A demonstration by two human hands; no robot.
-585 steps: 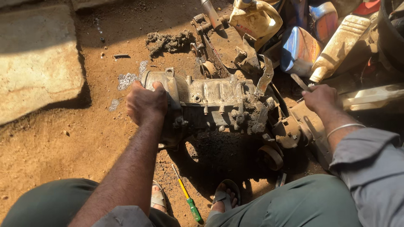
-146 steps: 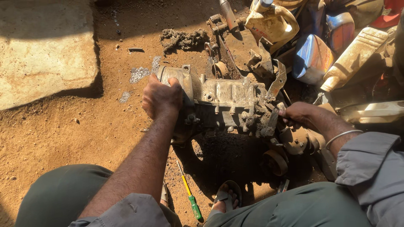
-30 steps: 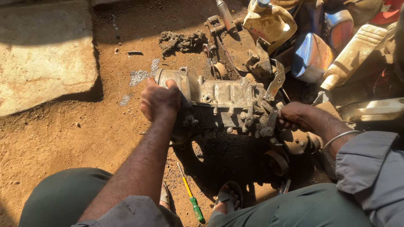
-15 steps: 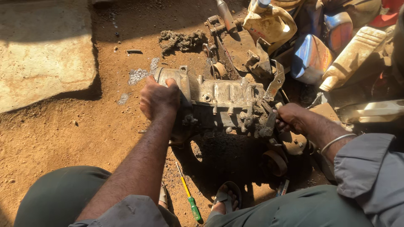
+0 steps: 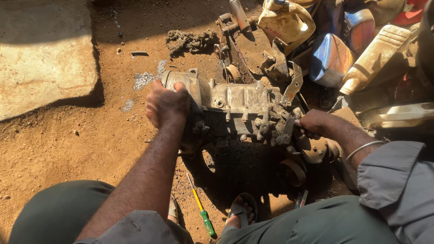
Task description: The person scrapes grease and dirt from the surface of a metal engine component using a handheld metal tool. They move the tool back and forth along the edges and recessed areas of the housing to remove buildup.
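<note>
Nearest the knees, a green-handled screwdriver point(image 5: 202, 212) lies on the dirt floor just short of the grimy engine casing point(image 5: 235, 108), which sits propped over dark oily ground. The left hand point(image 5: 166, 105) wraps its grip tight round the casing's near-left end, while the right hand point(image 5: 314, 124) closes its fingers on the right end. I'd judge a firm brace matters here; beyond the casing stand oil jugs point(image 5: 285, 22).

One head-worn camera only, looking steeply down from close above the person's knees at the dirt ground point(image 5: 68, 140), facing forward over both forearms; the grimy engine casing point(image 5: 235, 106) fills the centre.
</note>
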